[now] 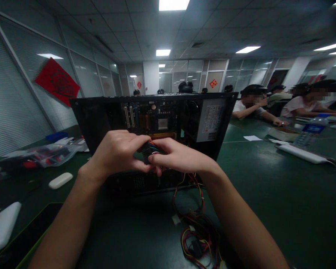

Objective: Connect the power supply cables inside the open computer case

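Observation:
In front of an open black computer case (92, 116), my left hand (119, 153) and my right hand (176, 155) meet around a dark cable connector (149, 150) with several coloured wires. Fingers of both hands are closed on it; some fingertips are hidden behind it. Inside the case, a motherboard (162, 112) shows behind my hands, with a power supply (211, 119) at the right. A bundle of red, yellow and black power cables (197, 239) hangs out of the case's lower right and lies on the green table (123, 231).
To the left lie a white oval case (61, 181), clear plastic bags (44, 157), a blue tray (56, 136) and a white object (5, 224). A water bottle (312, 130), an open box (282, 133) and a white bar (302, 153) stand or lie at right, near seated people (254, 102).

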A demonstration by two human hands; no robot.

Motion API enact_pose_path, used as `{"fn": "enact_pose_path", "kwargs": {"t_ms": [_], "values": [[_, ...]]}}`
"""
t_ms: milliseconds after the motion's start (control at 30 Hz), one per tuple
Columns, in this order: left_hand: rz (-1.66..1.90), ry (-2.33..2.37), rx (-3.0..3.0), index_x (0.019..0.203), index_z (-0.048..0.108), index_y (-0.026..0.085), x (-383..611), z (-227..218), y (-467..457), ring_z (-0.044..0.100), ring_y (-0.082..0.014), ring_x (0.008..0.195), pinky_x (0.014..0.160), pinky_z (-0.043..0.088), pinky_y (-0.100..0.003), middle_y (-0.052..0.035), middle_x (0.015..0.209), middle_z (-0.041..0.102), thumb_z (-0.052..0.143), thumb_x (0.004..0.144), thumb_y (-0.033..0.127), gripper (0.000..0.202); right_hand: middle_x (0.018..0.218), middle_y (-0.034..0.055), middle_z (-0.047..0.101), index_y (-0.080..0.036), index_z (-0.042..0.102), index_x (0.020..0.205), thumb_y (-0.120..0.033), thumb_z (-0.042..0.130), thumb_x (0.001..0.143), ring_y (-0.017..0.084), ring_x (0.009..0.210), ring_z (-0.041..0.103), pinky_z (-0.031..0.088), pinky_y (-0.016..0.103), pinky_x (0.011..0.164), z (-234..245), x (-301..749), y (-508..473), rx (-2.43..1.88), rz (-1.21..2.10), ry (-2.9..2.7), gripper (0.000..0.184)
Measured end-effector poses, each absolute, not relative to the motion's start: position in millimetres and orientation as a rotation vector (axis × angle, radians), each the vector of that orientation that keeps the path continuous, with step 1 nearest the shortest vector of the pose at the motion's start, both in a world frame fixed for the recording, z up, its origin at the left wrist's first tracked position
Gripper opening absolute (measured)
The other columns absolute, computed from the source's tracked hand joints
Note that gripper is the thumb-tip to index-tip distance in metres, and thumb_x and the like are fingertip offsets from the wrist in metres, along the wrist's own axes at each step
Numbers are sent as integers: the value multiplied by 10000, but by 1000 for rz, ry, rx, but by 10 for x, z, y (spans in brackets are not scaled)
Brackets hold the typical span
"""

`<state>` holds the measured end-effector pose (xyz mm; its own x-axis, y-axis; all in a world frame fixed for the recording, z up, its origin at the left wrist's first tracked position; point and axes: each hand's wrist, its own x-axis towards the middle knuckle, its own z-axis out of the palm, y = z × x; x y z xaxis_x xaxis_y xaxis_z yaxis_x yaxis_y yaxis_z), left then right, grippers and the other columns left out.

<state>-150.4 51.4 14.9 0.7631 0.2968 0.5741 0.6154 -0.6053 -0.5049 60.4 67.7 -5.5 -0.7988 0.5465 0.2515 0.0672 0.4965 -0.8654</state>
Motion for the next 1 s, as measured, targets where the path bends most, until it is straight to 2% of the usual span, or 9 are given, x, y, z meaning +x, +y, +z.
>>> {"fn": "enact_pose_path", "kwargs": {"t_ms": [200, 433, 833, 1000], "values": [[-558, -684, -2239, 978, 693, 192, -1496, 166, 487, 691, -194, 651, 611, 460, -296, -38, 746, 734, 633, 862, 612, 440, 740, -9, 639, -144, 581, 958, -190, 558, 866, 112, 628, 622, 517, 230, 605, -61, 595, 668, -486, 1256, -2233, 105], [-628, -568, -2216, 985, 682, 124, -1518, 159, 492, 690, -197, 628, 584, 463, -298, -47, 733, 723, 651, 870, 569, 461, 747, -14, 631, -143, 581, 996, -178, 553, 860, 111, 628, 622, 512, 220, 594, -71, 595, 670, -498, 1269, -2229, 144], [-562, -638, -2199, 1006, 693, 150, -1505, 160, 472, 681, -186, 627, 601, 449, -295, -40, 727, 722, 620, 876, 629, 502, 759, -3, 635, -145, 587, 975, -174, 555, 857, 112, 637, 619, 517, 225, 607, -82, 587, 682, -487, 1274, -2217, 126], [-573, -634, -2205, 1001, 693, 143, -1496, 156, 471, 680, -184, 629, 601, 454, -293, -43, 727, 721, 618, 892, 598, 474, 753, -9, 631, -151, 580, 963, -180, 557, 861, 113, 644, 621, 515, 225, 612, -75, 605, 668, -478, 1263, -2235, 109]]}}
